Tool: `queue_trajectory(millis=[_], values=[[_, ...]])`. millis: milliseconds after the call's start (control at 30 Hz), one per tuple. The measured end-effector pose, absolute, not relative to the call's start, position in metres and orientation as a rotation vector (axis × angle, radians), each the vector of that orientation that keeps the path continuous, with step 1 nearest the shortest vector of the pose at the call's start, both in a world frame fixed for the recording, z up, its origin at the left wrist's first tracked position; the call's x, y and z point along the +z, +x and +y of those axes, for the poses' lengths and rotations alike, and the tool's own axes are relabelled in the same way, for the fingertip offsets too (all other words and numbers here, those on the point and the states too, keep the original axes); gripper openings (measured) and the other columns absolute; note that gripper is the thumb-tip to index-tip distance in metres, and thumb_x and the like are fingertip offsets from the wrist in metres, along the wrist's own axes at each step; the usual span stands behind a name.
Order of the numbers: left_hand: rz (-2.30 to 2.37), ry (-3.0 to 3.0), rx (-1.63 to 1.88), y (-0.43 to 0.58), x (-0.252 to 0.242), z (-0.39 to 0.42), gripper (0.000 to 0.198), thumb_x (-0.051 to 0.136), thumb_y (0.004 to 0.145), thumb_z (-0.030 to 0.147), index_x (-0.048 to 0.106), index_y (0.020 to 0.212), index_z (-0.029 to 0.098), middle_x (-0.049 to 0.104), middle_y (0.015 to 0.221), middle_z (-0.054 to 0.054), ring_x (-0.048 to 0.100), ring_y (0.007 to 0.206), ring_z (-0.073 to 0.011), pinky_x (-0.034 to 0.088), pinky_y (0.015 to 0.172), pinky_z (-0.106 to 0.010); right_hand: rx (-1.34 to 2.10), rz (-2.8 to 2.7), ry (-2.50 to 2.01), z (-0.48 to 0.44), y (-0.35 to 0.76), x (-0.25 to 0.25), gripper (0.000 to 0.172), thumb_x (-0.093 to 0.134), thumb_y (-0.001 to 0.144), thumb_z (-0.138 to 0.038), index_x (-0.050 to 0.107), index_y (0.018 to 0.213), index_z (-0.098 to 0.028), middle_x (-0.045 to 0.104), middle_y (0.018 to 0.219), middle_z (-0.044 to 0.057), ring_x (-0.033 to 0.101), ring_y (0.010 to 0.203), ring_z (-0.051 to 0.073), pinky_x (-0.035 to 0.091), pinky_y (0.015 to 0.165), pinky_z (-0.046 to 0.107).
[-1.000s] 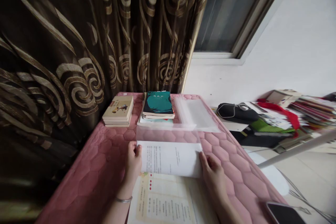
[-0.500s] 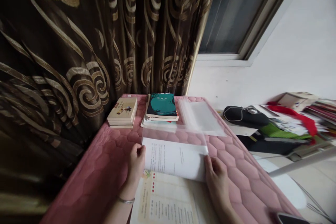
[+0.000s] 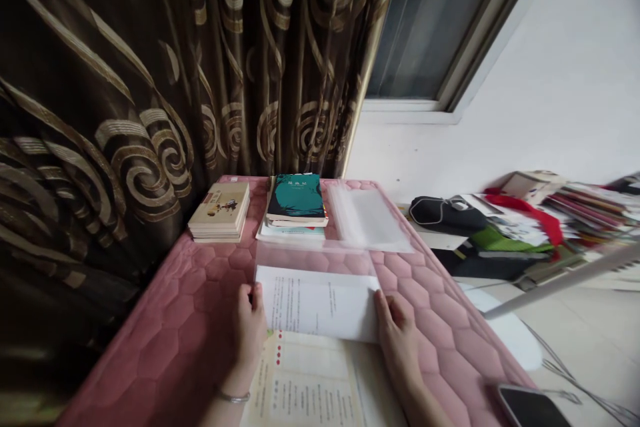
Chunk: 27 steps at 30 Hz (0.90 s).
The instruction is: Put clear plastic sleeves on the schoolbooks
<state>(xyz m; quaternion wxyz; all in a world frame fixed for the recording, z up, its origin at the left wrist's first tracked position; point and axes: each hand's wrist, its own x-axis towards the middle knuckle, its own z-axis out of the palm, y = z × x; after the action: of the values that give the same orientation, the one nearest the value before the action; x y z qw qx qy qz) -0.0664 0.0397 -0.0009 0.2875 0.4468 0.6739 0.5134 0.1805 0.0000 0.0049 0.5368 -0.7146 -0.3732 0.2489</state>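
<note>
While both hands stand at the side edges of the paper, inspection finds a white printed paper sheet (image 3: 317,303) lying across the upper part of an open cream-paged book (image 3: 310,380). Its far edge meets a clear plastic sleeve (image 3: 315,260). The left hand (image 3: 250,327) is partly closed, its fingers curled around the sheet's left edge, holding it. The right hand (image 3: 397,340) is half open with its fingertips at the sheet's right edge; whether it grips the paper cannot be determined. A thin metal bracelet (image 3: 233,397) sits on the left wrist. The book rests on a pink hexagon-quilted cover (image 3: 200,320). Farther along that cover lie a stack of cream paperback books (image 3: 219,212), a teal-covered book (image 3: 295,199) on further volumes, and a second clear plastic sleeve (image 3: 367,220). A black smartphone (image 3: 530,407) lies just beyond the cover's right edge. A brown-and-gold swirl-patterned curtain (image 3: 125,80) hangs along the far left side.
</note>
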Motion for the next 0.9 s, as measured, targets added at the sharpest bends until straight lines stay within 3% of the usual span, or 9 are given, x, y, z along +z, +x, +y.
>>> queue_trajectory(millis=[133, 367, 900], values=[[1.716, 1.149, 1.353, -0.067, 0.008, 0.034, 0.033, 0.042, 0.085, 0.054, 0.042, 0.07, 0.024, 0.049, 0.057, 0.005, 0.046, 0.052, -0.0143, 0.034, 0.049, -0.025, 0.606, -0.886, -1.683, -0.002, 0.18, 0.009, 0.049, 0.046, 0.079, -0.068, 0.046, 0.064, -0.021, 0.047, 0.061, -0.002, 0.042, 0.063, 0.015, 0.035, 0.055, 0.026], [1.789, 1.225, 1.408, -0.066, 0.01, 0.028, 0.028, 0.043, 0.084, 0.046, 0.039, 0.067, 0.024, 0.04, 0.052, 0.006, 0.039, 0.047, -0.0124, 0.029, 0.046, -0.024, 0.593, -0.925, -1.677, -0.002, 0.182, 0.007, 0.046, 0.044, 0.083, -0.063, 0.046, 0.063, -0.021, 0.048, 0.061, -0.002, 0.042, 0.064, 0.016, 0.035, 0.058, 0.026], [1.686, 1.13, 1.419, -0.068, -0.003, 0.034, 0.026, 0.043, 0.085, 0.044, 0.042, 0.07, 0.023, 0.046, 0.054, 0.005, 0.044, 0.049, -0.0131, 0.032, 0.046, -0.024, 0.642, -0.87, -1.68, -0.005, 0.18, 0.016, 0.048, 0.05, 0.076, -0.066, 0.042, 0.06, -0.022, 0.045, 0.059, -0.002, 0.042, 0.063, 0.016, 0.034, 0.053, 0.025]])
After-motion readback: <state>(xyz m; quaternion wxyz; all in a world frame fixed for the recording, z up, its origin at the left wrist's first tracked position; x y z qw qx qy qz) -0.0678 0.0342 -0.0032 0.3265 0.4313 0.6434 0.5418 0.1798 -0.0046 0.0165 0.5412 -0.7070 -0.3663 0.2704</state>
